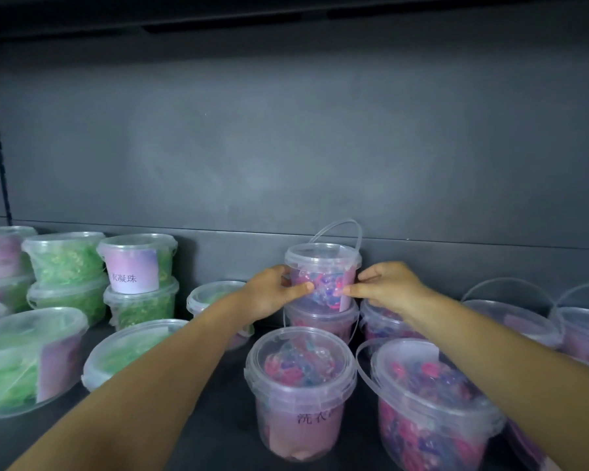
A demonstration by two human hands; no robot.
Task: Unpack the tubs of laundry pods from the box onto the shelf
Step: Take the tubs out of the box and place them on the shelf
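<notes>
A small clear tub of pink and blue laundry pods (322, 266) stands stacked on another pink tub (320, 321) at the back of the dark shelf (218, 419), its thin handle raised. My left hand (272, 294) grips its left side, thumb across the front. My right hand (385, 285) holds its right side with thumb and fingers at the label edge. Both arms reach in from below. The box is out of view.
Green-pod tubs (65, 260) are stacked two high at the left, with larger ones (24, 358) in front. Pink tubs (300, 385) (429, 402) stand in front and to the right (510, 321). The grey back wall (286, 147) rises behind.
</notes>
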